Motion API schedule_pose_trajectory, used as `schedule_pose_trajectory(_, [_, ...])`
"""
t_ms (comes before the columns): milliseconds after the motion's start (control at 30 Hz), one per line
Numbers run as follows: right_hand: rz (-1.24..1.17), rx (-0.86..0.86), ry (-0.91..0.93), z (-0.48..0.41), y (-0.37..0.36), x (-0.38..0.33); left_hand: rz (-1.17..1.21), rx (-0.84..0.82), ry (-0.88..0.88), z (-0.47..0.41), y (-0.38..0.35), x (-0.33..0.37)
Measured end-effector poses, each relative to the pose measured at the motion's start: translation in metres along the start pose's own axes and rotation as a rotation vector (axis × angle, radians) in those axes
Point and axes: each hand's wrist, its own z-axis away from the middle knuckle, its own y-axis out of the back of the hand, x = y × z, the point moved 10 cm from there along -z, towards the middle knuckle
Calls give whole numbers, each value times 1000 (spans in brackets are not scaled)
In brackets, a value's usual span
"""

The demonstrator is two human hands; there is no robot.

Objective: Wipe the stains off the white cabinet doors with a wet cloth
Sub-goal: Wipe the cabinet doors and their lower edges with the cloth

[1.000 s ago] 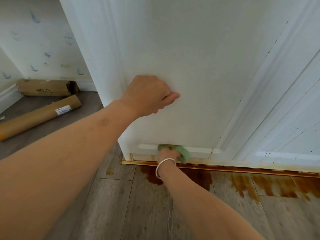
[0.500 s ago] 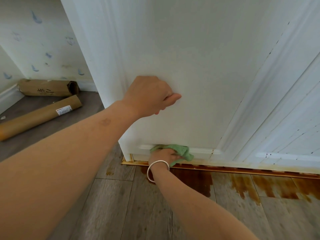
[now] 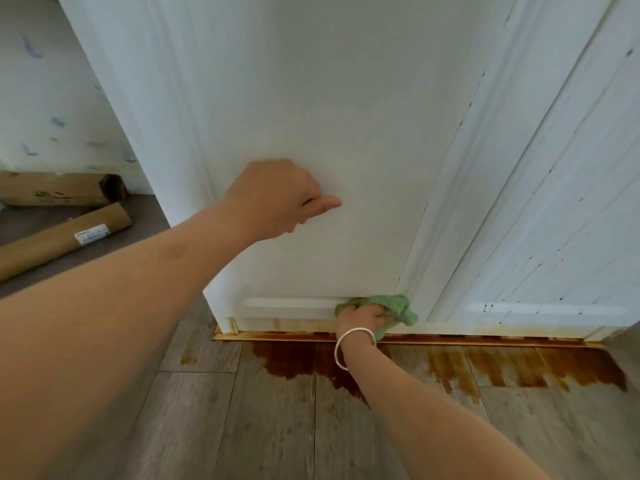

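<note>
The white cabinet's left door (image 3: pixel 329 98) fills the middle of the view. My left hand (image 3: pixel 277 199) rests against its panel with fingers curled and thumb pointing right, holding nothing. Low down, my right hand (image 3: pixel 360 318), with a silver bangle on the wrist, grips a green cloth (image 3: pixel 394 306) and presses it on the bottom moulding at the door's lower right corner. The right door (image 3: pixel 554 237) carries dark specks and streaks, and yellowish staining (image 3: pixel 502 330) runs along both doors' bottom edges.
A brown puddle stain (image 3: pixel 298 358) spreads over the grey plank floor below the doors, along a brass-coloured strip (image 3: pixel 485 339). Two cardboard tubes (image 3: pixel 65 237) lie on the floor at the left by a patterned wall (image 3: pixel 52 116).
My right hand has slid the green cloth to the right along the bottom moulding, from the door's middle to its right corner. My left hand has stayed on the panel.
</note>
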Motion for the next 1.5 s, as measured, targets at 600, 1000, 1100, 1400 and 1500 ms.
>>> schedule_pose_trajectory(600, [-379,143,212,22,14,-39,58,67,46,-27,-3,29])
schedule_pose_trajectory(1000, [-5,289,632,51,54,-75,98,11,96,-27,-5,29])
schedule_pose_trajectory(1100, [50,137,502,40,35,-38,94,-12,107,-26,-6,29])
schedule_pose_trajectory(1400, [-269,266,851,87,80,-151,67,-39,138,-25,-10,27])
schedule_pose_trajectory(1500, [-194,331,1096,106,111,-189,130,-75,142,-26,-7,31])
